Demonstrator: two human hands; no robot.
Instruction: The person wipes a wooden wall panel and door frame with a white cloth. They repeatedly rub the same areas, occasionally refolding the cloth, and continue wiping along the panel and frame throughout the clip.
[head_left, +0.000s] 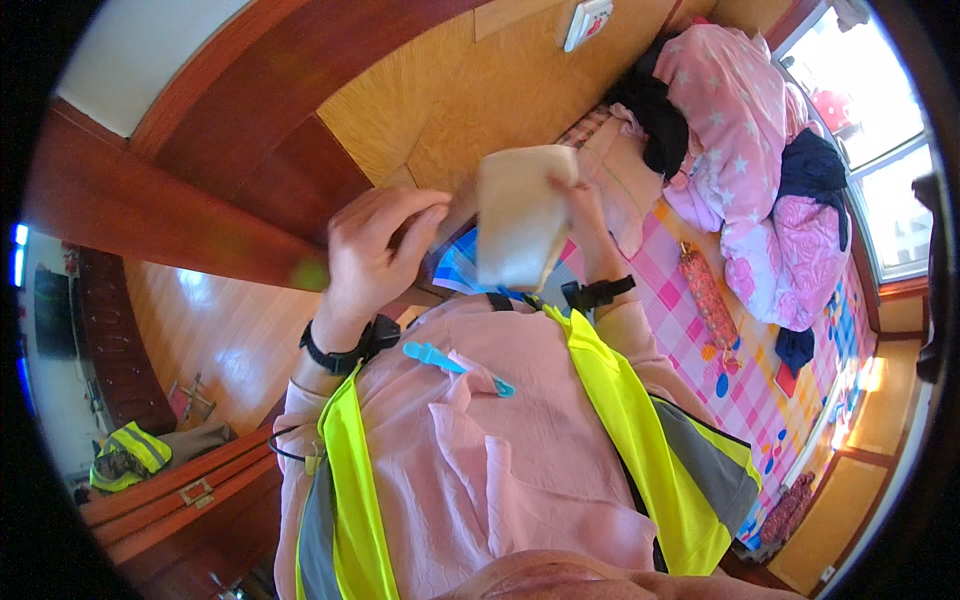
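Note:
My right hand (581, 199) grips the edge of a pale, flat rectangular object (525, 217), perhaps a pad or folded cloth; motion blur hides its detail. To the left of it, my left hand (386, 244) is raised with fingers curved and a narrow gap at the thumb tip. Nothing shows in that hand. Both wrists carry black bands. Below the hands, a turquoise clip (457, 367) pinches the front of my pink top (525, 450), under a yellow reflective vest (607, 367).
A bed with a checked pink sheet (675, 300) lies to the right, bearing a patterned roll (706, 296) and heaped pink bedding (727, 112). A wood-panelled wall (450, 97) rises ahead. At left are a dark red wooden frame (180, 217) and a shiny floor (217, 322).

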